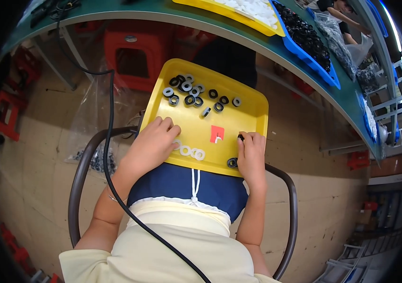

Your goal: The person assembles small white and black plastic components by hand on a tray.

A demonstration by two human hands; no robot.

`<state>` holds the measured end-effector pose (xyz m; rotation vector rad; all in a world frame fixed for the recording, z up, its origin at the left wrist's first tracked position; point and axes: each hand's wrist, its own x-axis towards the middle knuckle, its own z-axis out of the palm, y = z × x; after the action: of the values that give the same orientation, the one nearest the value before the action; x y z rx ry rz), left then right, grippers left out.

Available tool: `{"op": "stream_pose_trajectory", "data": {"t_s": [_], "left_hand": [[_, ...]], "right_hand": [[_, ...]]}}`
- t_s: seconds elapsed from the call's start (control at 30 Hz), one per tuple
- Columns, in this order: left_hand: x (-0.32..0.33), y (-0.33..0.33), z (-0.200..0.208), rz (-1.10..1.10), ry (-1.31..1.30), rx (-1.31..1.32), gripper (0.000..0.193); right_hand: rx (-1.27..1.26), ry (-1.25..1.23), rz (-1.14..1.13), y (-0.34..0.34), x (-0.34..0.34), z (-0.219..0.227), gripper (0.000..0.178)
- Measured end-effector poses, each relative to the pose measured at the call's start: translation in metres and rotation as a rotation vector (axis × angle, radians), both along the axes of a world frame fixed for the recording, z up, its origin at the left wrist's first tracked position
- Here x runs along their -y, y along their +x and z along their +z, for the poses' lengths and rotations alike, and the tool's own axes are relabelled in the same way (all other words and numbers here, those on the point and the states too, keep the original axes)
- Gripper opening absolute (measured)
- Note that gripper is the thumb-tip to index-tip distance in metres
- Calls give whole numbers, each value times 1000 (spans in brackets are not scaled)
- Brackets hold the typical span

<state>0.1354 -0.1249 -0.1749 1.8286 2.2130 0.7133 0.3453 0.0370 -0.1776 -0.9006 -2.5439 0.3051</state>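
- With my right hand [252, 153] at the near right of a yellow tray [244, 115] on my lap, I pinched a small black ring [241, 137] between thumb and forefinger, just inside the tray's right wall.
- The held ring sat right of a red square [217, 129] bearing a small white piece [218, 139]; my right hand was the nearer one to that square. Fingers hid too much of the ring to tell its axis.
- Dark rings [232, 162] lay just left of my right thumb, close to the near rim.
- My left hand [156, 141] bent over the near left, its fingers curled down beside white rings [195, 153] in a row running left to right; I cannot tell whether they gripped anything.
- Farther off, mixed black and grey rings [192, 90] gathered toward the far left, while one banded ring [206, 112] stood on edge at their near right.
- Yellow tray floor stretched between my hands and back to those far rings, giving room leftward; rightward, the wall stood close. Beyond the far rim curved a green workbench [163, 10].
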Motion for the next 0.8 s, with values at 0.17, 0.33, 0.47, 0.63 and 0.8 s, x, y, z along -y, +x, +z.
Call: {"op": "stream_pose_trajectory", "data": {"t_s": [0.17,0.33,0.47,0.63,0.8], "left_hand": [[6,1,4,-3,-25,-74,24],[5,0,7,-24,-5,-3,23],[-3,-1,10,-12,126,125,24],[-5,0,9,-7,188,1462,26],[-8,16,1,-63,266,1634,29]], "right_hand": [[-146,-317,126,-21,11,3,19],[-64,-570,231,-50,12,3,22],[-221,-443,282,-58,6,-8,23],[-282,-700,138,-51,20,12,21],[-681,-765,250,-41,46,23,23]]}}
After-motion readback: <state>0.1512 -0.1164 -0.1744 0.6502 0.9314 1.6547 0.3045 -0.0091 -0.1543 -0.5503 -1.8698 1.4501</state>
